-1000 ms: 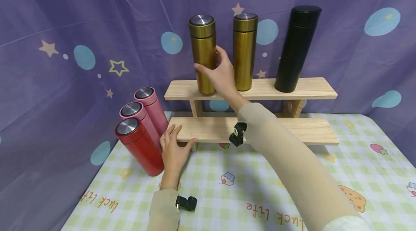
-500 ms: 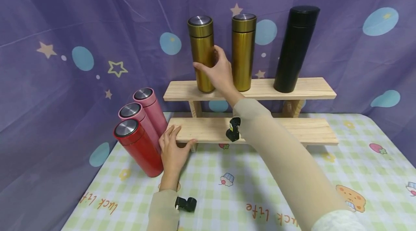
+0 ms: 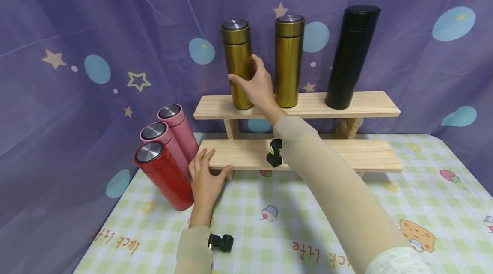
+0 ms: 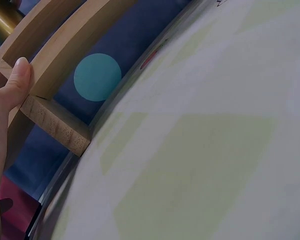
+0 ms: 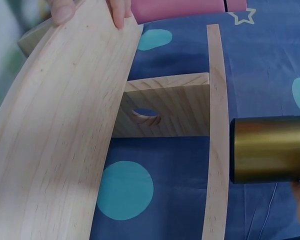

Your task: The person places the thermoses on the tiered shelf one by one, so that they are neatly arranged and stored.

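With thumb and fingers around its lower half, my right hand (image 3: 259, 84) holds a gold thermos flask (image 3: 237, 51) with a steel-topped lid. The flask stands upright at the left end of the upper tier of a two-tier wooden shelf (image 3: 331, 154). In the right wrist view the flask's base (image 5: 265, 150) is right at the upper board's edge. My left hand (image 3: 206, 180) grips the left front corner of the lower board, its thumb (image 4: 20, 75) at the front edge and its fingers over the end. To the right stand a second gold flask (image 3: 289, 62) and a black flask (image 3: 352, 58).
Left of the shelf stand a red flask (image 3: 165, 175) and two pink flasks (image 3: 163, 132) (image 3: 179, 126) in a row, close to my left hand. A checked cloth (image 3: 246, 231) covers the table. A purple curtain (image 3: 135, 17) hangs behind and to the left.
The held gold flask has shifted slightly left and back on the upper board with my right hand. My left hand stays on the lower board.
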`<state>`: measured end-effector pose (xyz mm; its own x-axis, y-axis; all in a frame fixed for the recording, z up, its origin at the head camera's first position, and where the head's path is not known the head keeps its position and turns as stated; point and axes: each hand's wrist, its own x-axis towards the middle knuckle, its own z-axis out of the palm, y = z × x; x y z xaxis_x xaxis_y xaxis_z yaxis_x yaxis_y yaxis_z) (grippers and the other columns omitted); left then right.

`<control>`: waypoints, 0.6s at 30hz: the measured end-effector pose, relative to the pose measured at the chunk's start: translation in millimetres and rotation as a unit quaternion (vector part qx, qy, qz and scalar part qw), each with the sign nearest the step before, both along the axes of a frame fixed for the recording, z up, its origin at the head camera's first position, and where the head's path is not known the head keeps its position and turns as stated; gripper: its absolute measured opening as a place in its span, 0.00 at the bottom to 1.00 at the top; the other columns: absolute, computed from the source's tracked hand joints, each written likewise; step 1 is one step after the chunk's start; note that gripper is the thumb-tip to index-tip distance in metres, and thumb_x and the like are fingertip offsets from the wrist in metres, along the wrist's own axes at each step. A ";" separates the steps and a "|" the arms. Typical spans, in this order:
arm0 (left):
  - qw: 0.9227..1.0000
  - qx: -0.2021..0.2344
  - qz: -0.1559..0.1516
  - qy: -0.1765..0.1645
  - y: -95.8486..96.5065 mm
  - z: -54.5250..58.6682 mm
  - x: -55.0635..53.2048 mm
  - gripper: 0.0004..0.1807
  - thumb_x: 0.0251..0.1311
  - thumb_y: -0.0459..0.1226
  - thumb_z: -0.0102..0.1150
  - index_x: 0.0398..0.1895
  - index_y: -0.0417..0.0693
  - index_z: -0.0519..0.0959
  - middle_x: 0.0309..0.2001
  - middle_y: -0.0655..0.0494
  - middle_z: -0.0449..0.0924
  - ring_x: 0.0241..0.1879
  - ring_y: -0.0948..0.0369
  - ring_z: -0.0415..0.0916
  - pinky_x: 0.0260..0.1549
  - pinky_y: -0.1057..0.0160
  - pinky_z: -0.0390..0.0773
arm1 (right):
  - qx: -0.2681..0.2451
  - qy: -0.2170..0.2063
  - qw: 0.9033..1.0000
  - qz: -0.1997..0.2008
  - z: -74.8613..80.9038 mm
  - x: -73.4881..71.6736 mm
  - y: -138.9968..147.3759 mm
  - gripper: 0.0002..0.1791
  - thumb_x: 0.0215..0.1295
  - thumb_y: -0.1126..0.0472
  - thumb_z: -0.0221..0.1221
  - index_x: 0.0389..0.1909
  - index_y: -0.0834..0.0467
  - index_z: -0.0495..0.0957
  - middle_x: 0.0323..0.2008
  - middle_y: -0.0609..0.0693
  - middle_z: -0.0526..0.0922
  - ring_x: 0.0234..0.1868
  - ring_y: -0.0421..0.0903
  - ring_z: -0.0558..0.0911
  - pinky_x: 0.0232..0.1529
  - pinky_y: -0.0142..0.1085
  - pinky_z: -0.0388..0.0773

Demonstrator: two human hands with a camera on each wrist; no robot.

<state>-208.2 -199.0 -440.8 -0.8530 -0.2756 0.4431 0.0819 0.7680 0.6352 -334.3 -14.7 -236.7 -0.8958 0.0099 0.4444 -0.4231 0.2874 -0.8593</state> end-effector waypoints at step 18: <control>1.000 0.007 -0.002 -0.004 -0.6 0.5 0.8 0.44 0.45 0.62 0.73 0.67 0.58 0.73 0.71 0.56 0.60 0.71 0.53 0.50 0.53 0.37 0.69 | -0.006 -0.058 0.998 0.015 3.1 -3.7 -4.9 0.52 0.60 0.41 0.67 0.78 0.52 0.50 0.73 0.50 0.62 0.70 0.43 0.65 0.66 0.34 0.64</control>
<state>-207.4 -199.6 -440.2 -0.8573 -0.2785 0.4329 0.0799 0.7588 0.6464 -338.1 -19.6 -233.6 -0.9410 -0.0122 0.3382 -0.3291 0.2654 -0.9062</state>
